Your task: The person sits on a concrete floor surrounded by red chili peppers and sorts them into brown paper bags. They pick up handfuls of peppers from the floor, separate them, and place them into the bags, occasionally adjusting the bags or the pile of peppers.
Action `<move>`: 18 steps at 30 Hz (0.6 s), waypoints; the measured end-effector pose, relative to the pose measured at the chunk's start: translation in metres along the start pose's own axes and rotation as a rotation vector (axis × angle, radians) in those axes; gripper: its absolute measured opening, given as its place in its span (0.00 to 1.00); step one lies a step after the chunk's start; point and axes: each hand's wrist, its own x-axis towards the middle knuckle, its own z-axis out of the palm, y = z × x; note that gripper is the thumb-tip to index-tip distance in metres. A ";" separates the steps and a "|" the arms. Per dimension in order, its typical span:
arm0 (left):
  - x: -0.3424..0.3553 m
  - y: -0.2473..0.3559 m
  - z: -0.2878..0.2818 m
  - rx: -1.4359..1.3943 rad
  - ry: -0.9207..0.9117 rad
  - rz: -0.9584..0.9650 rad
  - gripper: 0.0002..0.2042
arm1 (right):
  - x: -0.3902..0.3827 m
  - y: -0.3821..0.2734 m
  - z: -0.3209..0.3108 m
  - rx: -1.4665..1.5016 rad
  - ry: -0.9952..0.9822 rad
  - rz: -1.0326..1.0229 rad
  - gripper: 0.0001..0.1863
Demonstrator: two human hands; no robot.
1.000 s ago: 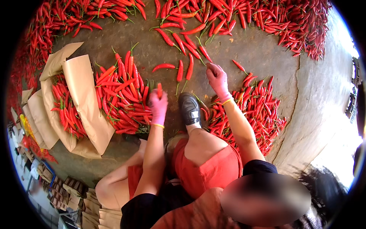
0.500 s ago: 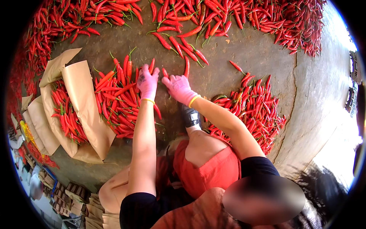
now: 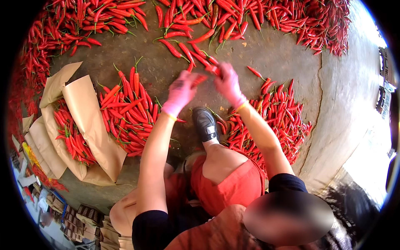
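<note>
Both my hands wear pink gloves with yellow cuffs. My left hand (image 3: 181,92) is closed, with a red chili pepper (image 3: 200,79) sticking out to its right; motion blurs the fingers. To the right, my right hand (image 3: 229,85) pinches another red chili (image 3: 212,70) at the end of a few loose ones on the floor. Left of my hands lies a heap of large red chilies (image 3: 131,110), and below my right hand a second heap (image 3: 271,121) spreads beside my forearm.
An open brown paper bag (image 3: 89,116) with chilies inside lies at the left. Large chili piles (image 3: 200,12) cover the far floor. My black shoe (image 3: 205,123) rests between the two near heaps. A crack (image 3: 320,96) runs along the concrete at the right.
My right hand has moved right and away from me to the loose chilies. My left hand has shifted right, away from the left heap. More of the shoe shows now.
</note>
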 end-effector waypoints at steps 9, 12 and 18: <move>-0.053 -0.084 -0.066 0.456 -0.714 -0.333 0.24 | 0.073 0.033 -0.025 -0.424 -0.489 0.111 0.21; -0.018 -0.049 -0.085 0.091 -0.382 -0.422 0.27 | 0.102 -0.002 0.003 -0.452 -0.132 -0.100 0.20; 0.077 -0.078 -0.073 0.351 0.002 -0.006 0.22 | 0.136 0.027 0.018 -0.888 -0.379 -0.477 0.16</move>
